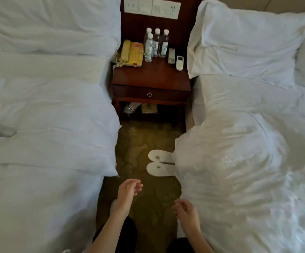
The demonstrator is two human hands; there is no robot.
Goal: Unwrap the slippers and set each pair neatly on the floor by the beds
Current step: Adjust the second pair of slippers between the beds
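Note:
A pair of white slippers (159, 162) lies side by side on the patterned carpet (139, 143), toes pointing left, heels tucked under the right bed's duvet (239, 161). My left hand (128, 188) hovers over the carpet near the left bed (47, 125), fingers loosely curled and empty. My right hand (185, 209) hangs lower, beside the right bed's edge, fingers apart and holding nothing. Both hands are below the slippers in the view and do not touch them. A wrapped package (131, 107), possibly slippers, sits on the nightstand's lower shelf.
A dark wooden nightstand (151, 81) stands between the beds, carrying a yellow telephone (131, 53), several water bottles (156, 44) and two remotes (175, 58). White pillows lie at the head of each bed. The carpet aisle is narrow.

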